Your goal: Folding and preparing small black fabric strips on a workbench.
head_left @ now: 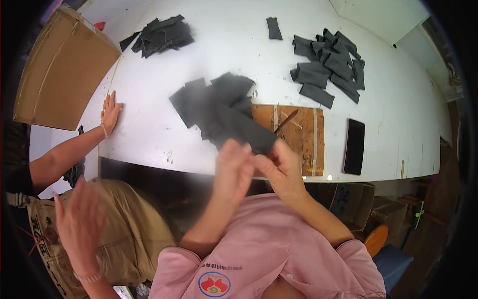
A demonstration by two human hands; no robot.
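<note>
A dark grey fabric piece [241, 128] stretches toward me over the near edge of the table. My right hand [283, 168] is closed on its near right corner, thumb pressed against the cloth. Beside it, my left hand [233, 167], blurred by motion, has its curled fingers at the same near end, close to the right thumb. Just beyond lies a loose heap of similar grey pieces [186, 99], partly covered by the held one. A worn brown board [312, 139] lies under and right of the cloth, with a slim brown pointed tool [287, 121] on it.
Other grey fabric piles lie at the far left [167, 36] and far right [328, 65], with a single piece [273, 28] between. A black phone [354, 147] lies right. A cardboard box [64, 67] stands left, near a co-worker's hand [110, 115] on the table; their other hand [82, 219] is raised.
</note>
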